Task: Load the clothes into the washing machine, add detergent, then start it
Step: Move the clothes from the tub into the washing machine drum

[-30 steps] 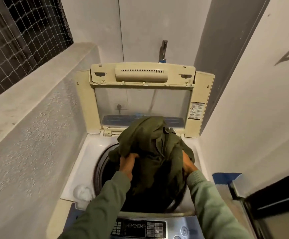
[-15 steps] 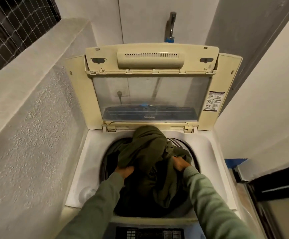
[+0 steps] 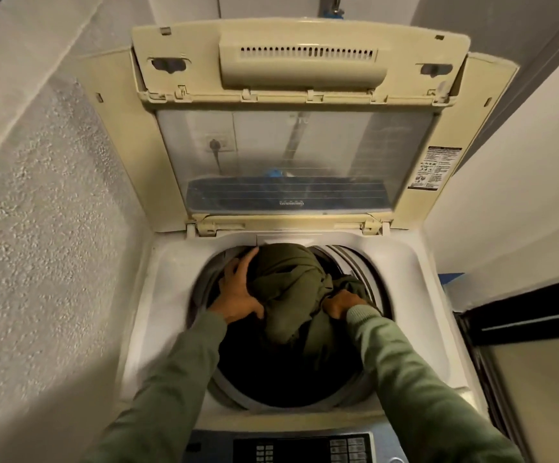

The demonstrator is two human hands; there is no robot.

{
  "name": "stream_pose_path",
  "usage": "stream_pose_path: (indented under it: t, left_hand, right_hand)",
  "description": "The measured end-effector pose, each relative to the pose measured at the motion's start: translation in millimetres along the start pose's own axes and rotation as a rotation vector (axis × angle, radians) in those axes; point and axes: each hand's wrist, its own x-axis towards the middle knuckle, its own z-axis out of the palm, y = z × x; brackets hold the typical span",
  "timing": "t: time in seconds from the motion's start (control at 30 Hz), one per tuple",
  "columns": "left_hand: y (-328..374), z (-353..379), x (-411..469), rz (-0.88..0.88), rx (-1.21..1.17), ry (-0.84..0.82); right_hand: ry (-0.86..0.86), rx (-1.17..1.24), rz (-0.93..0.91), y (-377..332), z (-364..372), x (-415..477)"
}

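Note:
A top-loading washing machine (image 3: pixel 157 295) stands below me with its lid (image 3: pixel 298 135) raised upright at the back. A bundle of olive-green clothes (image 3: pixel 291 285) sits in the mouth of the dark drum (image 3: pixel 271 372), at its far side. My left hand (image 3: pixel 238 292) lies flat against the bundle's left side, fingers spread. My right hand (image 3: pixel 339 304) grips a fold on the bundle's right side. Both arms wear green sleeves. No detergent is in view.
The control panel (image 3: pixel 304 447) with buttons runs along the machine's near edge. A rough plastered wall (image 3: pixel 37 228) closes the left side. A white wall and a dark door frame (image 3: pixel 521 312) stand right. A tap (image 3: pixel 333 8) sticks out above the lid.
The clothes bundle has gone down from above the opening into the drum's mouth. My left hand has opened flat on it. My head has come closer over the machine.

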Motion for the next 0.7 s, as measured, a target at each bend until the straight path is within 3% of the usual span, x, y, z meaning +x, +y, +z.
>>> stream_pose_path:
  t: [0.13, 0.23, 0.33, 0.43, 0.5, 0.6, 0.7]
  left_hand:
    - [-14, 38, 5, 0.058, 0.542, 0.039]
    - [-40, 46, 18, -0.131, 0.748, -0.154]
    - [-55, 31, 36, -0.333, 0.704, -0.303]
    - [-49, 10, 48, -0.395, 0.542, -0.304]
    - [-32, -7, 53, -0.368, 0.502, -0.262]
    - [-2, -15, 47, -0.186, 0.492, -0.169]
    - [5, 19, 35, -0.122, 0.557, -0.324]
  right_hand:
    - [-0.083, 0.006, -0.021, -5, -6, 3]
    - [-0.127, 0.015, -0.080, -6, -9, 10]
    - [-0.099, 0.066, -0.137, -10, -18, 13]
    - [-0.003, 0.221, -0.128, -21, -26, 19]
    - [0.033, 0.315, -0.133, -30, -23, 27]
    - [0.009, 0.356, -0.087, -38, -3, 44]
    - [-0.001, 0.391, 0.025, -36, 14, 51]
